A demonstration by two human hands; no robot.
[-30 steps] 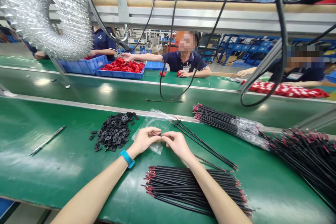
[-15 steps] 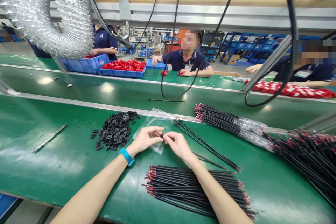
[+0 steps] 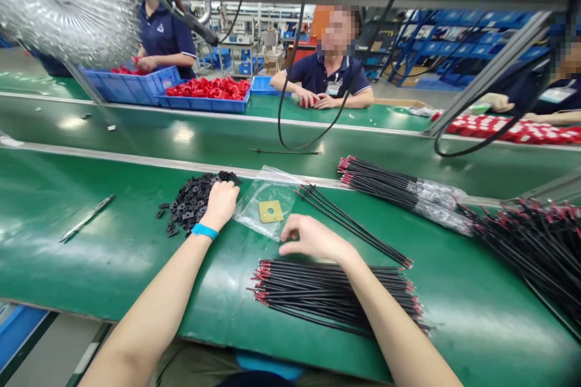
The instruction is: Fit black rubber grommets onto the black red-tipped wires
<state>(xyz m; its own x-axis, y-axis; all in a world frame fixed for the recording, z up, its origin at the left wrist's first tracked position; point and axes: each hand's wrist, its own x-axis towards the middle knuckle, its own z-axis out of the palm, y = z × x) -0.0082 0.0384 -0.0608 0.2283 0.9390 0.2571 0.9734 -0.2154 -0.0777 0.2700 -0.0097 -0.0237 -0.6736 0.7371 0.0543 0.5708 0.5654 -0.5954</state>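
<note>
My left hand (image 3: pixel 222 202), above a blue wristband (image 3: pixel 205 230), reaches onto the right side of a pile of small black pieces with holes (image 3: pixel 186 202). Its fingertips are hidden, so any grip is unclear. My right hand (image 3: pixel 313 238) hovers with thumb and curved fingers apart and nothing between them. Just left of it, a yellowish square plate with a round hole (image 3: pixel 264 211) lies on a clear plastic bag (image 3: pixel 249 217). Below the right hand is a row of black cables with red ends (image 3: pixel 318 296). A few separate black cables (image 3: pixel 358 224) lie beyond it.
A pen (image 3: pixel 86 219) lies at left on the green table (image 3: pixel 127 266). Wrapped cable bundles (image 3: pixel 385 184) and a large cable heap (image 3: pixel 521 242) are at right. Hanging black cable loops (image 3: pixel 290 142) cross the view. Co-workers sit opposite, near a blue tray (image 3: pixel 204 104) of red parts.
My hands, together over the bag before, have parted. The left moved to the black pile; the right opened and shifted slightly right. The yellowish plate is now uncovered, and the view has tilted down.
</note>
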